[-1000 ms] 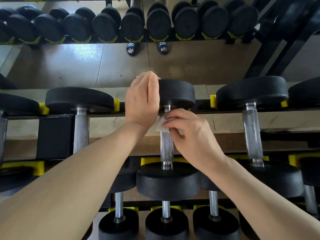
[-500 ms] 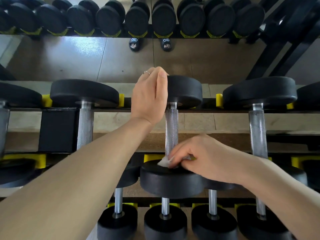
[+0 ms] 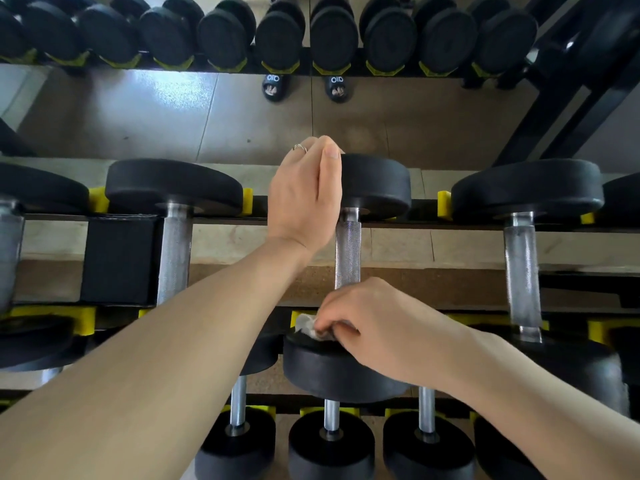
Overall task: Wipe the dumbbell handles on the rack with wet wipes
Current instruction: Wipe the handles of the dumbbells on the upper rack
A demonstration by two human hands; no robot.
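Note:
A black dumbbell with a knurled steel handle lies across the top tier of the rack, in the middle of the view. My left hand grips its far head, thumb along the near side. My right hand pinches a crumpled white wet wipe round the near end of the handle, right against the near head. Most of the wipe is hidden under my fingers.
Neighbouring dumbbells lie to the left and right on yellow cradles. Smaller dumbbells sit on the tier below. A mirror behind shows a row of dumbbells and two sandalled feet. A black frame post slants at the right.
My right hand slid the wipe down the handle from the far end to the near head a second ago and has stayed there since. My left hand kept its hold on the far head.

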